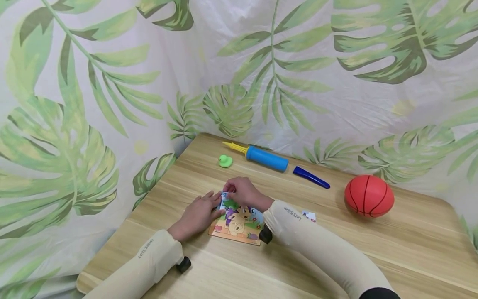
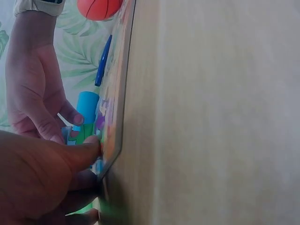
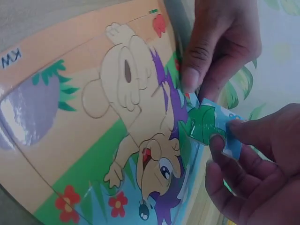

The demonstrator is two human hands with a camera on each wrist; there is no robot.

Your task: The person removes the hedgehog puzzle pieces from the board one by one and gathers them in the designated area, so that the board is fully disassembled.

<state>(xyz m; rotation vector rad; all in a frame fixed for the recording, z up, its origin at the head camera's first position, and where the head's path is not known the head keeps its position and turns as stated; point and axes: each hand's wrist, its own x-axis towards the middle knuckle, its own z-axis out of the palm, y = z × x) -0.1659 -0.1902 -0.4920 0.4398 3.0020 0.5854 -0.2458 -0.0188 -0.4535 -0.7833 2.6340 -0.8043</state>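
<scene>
A cartoon jigsaw puzzle (image 1: 235,238) lies on the wooden table, showing a purple-haired figure lying beside red flowers. My left hand (image 1: 197,215) rests at its left edge, fingers extended and thumb touching the board's surface, as the left wrist view shows. Between thumb and fingers, my right hand (image 3: 262,164) pinches a jigsaw piece (image 3: 204,123) with a green leafy print on blue. That piece is tilted up at the far left corner of the puzzle, close by the left thumb. Another loose jigsaw piece (image 1: 309,215) lies right of the puzzle, partly hidden by my right sleeve.
Toward the back of the table lie a green toy duck (image 1: 225,161), a blue and yellow hand pump (image 1: 267,158) and a dark blue slim object (image 1: 311,177). A red ball (image 1: 369,196) with black lines sits at the right. Leaf-patterned cloth (image 1: 295,95) hangs behind the table.
</scene>
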